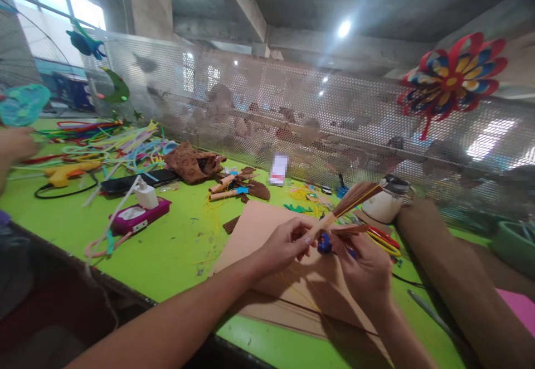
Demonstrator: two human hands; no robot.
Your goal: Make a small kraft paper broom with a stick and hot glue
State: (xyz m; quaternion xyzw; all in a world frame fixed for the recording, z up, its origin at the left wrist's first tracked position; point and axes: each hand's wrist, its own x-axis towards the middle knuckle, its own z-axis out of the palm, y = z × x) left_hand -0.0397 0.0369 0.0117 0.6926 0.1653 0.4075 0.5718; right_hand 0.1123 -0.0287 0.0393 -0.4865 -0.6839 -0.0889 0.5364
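Observation:
My left hand [288,241] is closed around the tan paper roll [321,226] of a small paper craft piece. Brown pleated paper [358,199] fans out from the roll's upper right end. My right hand [368,263] pinches a second brown pleated strip [349,230] close to the roll. Between the hands sits a small dark blue object [324,243], partly hidden, its kind unclear. Beneath them lie tan paper sheets [251,229], with thin yellow thread trailing over them. Similar rolls with brown fans and blue bands [240,190] rest farther back.
Red and yellow scissor-like handles [384,241] lie right of my hand, near a white jug [385,199]. Another person's forearm [443,268] reaches in at right, and another hand [16,149] shows at far left. A purple power strip [140,215] and yellow glue gun [73,173] lie left.

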